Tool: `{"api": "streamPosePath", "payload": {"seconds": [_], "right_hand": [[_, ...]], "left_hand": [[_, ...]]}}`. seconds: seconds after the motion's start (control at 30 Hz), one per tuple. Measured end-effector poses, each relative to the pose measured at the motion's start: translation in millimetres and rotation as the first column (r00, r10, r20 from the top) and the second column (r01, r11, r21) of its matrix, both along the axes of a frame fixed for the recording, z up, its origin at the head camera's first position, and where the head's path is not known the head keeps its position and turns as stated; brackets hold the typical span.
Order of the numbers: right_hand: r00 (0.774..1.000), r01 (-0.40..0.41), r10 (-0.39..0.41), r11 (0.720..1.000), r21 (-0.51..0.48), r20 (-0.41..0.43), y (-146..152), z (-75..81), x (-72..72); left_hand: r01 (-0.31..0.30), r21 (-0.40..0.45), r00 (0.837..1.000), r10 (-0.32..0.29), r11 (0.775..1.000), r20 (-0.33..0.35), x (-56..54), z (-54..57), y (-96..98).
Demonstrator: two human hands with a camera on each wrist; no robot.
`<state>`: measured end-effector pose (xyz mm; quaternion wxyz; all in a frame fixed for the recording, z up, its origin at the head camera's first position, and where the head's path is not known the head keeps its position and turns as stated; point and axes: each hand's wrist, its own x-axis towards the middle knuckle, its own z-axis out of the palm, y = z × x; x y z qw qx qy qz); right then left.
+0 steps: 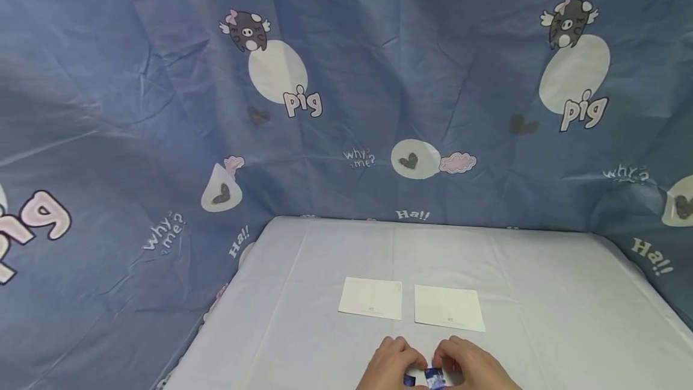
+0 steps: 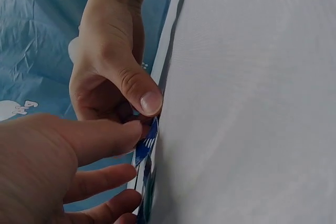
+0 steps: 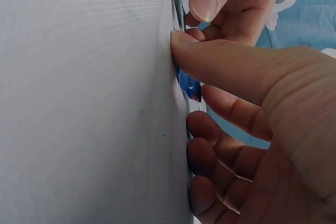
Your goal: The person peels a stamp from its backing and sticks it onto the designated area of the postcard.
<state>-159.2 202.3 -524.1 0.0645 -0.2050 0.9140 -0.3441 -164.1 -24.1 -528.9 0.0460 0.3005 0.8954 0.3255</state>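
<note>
At the bottom edge of the head view, my left hand [image 1: 391, 363] and right hand [image 1: 470, 366] meet low over the white table cover. Between their fingertips is a small, thin, blue printed piece [image 1: 435, 378] with white markings. A second patch of dark blue shows beside the left fingers. From the left wrist, the blue piece [image 2: 146, 145] stands on edge, pinched by my left hand [image 2: 68, 161], with my right thumb at its upper end. The right wrist view has my right hand [image 3: 252, 114] pinching it, its thumb partly covering the blue piece [image 3: 190, 85].
Two white cards, a left card [image 1: 371, 298] and a right card [image 1: 449, 307], lie side by side flat on the white table cover [image 1: 303, 330] beyond the hands. A blue curtain [image 1: 346, 77] with pig prints hangs behind the table and along its left side.
</note>
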Motion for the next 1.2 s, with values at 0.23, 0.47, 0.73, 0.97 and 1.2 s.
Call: {"api": "streamPosePath", "payload": {"seconds": [0.23, 0.47, 0.73, 0.97, 1.2], "right_hand": [[1.000, -0.004, 0.005, 1.000, -0.011, 0.028, -0.5, 2.2, 1.8], [0.999, -0.017, 0.020, 0.999, -0.052, 0.050, 1.0, 3.3, 3.6], [0.998, -0.032, 0.037, 0.995, -0.097, 0.055, 0.7, 2.2, 2.6], [0.992, -0.086, 0.103, 0.975, -0.207, 0.071, 5.2, 0.6, 0.1], [0.990, -0.115, 0.136, 0.945, -0.307, 0.047, 7.7, -0.2, 0.4]], "left_hand": [[-0.051, 0.083, 0.997, 0.046, 0.995, 0.063, -1.1, -2.9, 4.9], [-0.097, 0.136, 0.991, 0.083, 0.986, 0.103, -2.9, -1.1, 11.5], [-0.117, 0.173, 0.990, 0.100, 0.978, 0.103, -3.1, 0.7, 14.4], [-0.145, 0.215, 0.982, 0.114, 0.966, 0.153, -3.1, -0.7, 15.3], [-0.143, 0.308, 0.973, 0.077, 0.941, 0.217, -1.7, 3.3, 15.7]]}}
